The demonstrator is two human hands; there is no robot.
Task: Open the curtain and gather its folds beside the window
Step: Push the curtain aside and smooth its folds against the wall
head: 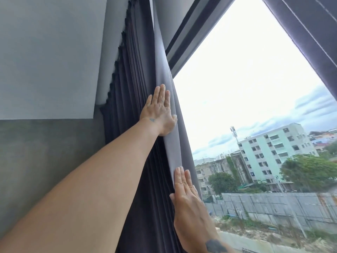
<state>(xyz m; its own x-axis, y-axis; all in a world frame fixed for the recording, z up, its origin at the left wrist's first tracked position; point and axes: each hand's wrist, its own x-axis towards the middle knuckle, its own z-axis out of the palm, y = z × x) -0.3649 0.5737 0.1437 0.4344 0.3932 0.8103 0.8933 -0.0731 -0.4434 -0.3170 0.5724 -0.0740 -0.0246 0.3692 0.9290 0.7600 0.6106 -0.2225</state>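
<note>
The dark grey curtain [138, 99] hangs bunched in tight vertical folds at the left side of the window [246, 92]. Its paler leading edge [160, 70] faces the glass. My left hand [159, 112] lies flat on the folds high up, fingers straight and together, thumb resting over the pale edge. My right hand [186, 196] is lower down. It presses flat against the same edge with its fingers pointing up. Neither hand is closed around the fabric.
A grey wall [47, 161] and a lighter ceiling panel [47, 55] lie to the left of the curtain. A second dark curtain [313, 37] hangs along the window's right side. The dark window frame [184, 39] runs above. Buildings and trees show outside.
</note>
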